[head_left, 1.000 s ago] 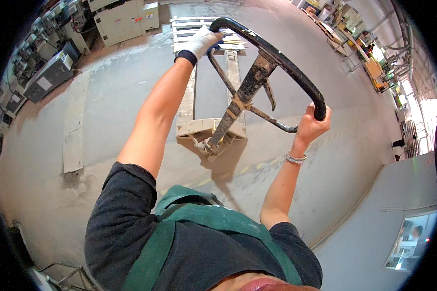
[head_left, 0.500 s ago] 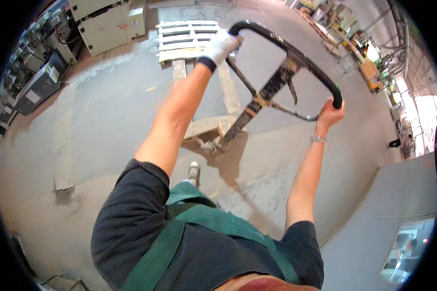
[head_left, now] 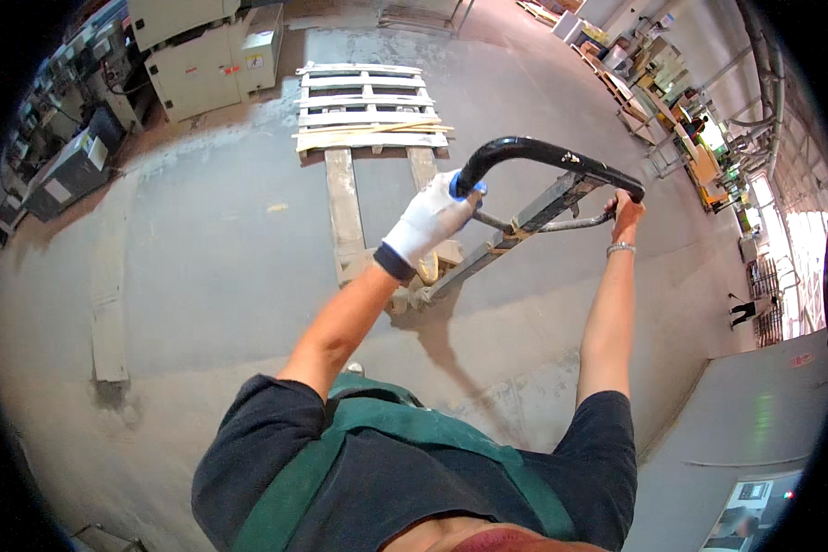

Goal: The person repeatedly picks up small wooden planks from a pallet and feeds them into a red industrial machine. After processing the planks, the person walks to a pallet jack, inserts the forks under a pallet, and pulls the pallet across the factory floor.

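Both my hands are on the black loop handle (head_left: 538, 149) of a pallet jack. My left hand (head_left: 437, 216), in a white glove with blue at the fingers, is closed round the handle's left side. My bare right hand (head_left: 626, 213), a bracelet at its wrist, grips the right end. From the handle a worn metal shaft (head_left: 501, 244) slants down to the jack's base, partly hidden behind my left forearm. Two long dusty forks (head_left: 342, 193) run away from the base, their far ends under a pale wooden pallet (head_left: 368, 120). Loose thin strips lie across the pallet's near edge.
Beige machine cabinets (head_left: 193, 74) and a grey box unit (head_left: 69, 175) stand at the left. Benches with boxes (head_left: 699, 156) line the far right. A grey wall (head_left: 718, 414) with a window is close at the lower right. A flat strip (head_left: 109, 304) lies on the floor.
The handle has swung lower and to the right, its shaft more tilted, with both hands still on it. More of the forks and pallet now shows.
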A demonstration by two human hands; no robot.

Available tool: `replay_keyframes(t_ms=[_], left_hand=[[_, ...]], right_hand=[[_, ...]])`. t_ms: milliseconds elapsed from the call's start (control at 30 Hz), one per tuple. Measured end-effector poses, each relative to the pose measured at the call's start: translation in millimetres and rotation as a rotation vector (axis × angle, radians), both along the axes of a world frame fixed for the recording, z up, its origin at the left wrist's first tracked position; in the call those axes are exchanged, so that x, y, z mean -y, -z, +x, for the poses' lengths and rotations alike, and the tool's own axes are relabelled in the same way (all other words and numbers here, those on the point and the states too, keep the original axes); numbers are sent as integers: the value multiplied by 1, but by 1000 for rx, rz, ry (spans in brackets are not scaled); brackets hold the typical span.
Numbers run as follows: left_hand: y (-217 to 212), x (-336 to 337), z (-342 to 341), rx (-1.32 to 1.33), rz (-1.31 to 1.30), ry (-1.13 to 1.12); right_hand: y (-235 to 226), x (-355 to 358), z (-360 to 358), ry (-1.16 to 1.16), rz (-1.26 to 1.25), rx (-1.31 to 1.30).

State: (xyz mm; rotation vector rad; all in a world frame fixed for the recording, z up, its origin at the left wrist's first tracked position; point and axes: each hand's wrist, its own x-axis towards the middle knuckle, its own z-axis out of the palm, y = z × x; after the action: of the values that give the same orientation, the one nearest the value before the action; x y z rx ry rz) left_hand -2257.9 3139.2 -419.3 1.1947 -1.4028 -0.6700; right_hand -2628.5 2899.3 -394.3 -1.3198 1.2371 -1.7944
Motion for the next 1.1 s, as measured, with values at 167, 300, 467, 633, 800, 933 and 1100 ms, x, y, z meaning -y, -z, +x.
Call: replay_keyframes(t_ms=[167, 300, 467, 633, 800, 933, 1100], left_hand=[[5, -20, -21, -54, -36, 4], [14, -11, -35, -167, -86, -19], [47, -18, -45, -96, -106, -182], [48, -81, -124, -304, -130, -88], [68, -241, -229, -529, -98, -109], [50, -390, -299, -374, -117, -122], [-22, -594, -404, 160, 215, -159]], right_hand=[[1, 13, -4, -78, 44, 28], [5, 6, -13, -131, -14, -6], [5, -26, -25, -217, -100, -17], [1, -78, -100, -203, -97, -46], [21, -242, -191, -294, -183, -43], [20, -384, -294, -358, -255, -238], [-1, -601, -438, -798, -44, -407]])
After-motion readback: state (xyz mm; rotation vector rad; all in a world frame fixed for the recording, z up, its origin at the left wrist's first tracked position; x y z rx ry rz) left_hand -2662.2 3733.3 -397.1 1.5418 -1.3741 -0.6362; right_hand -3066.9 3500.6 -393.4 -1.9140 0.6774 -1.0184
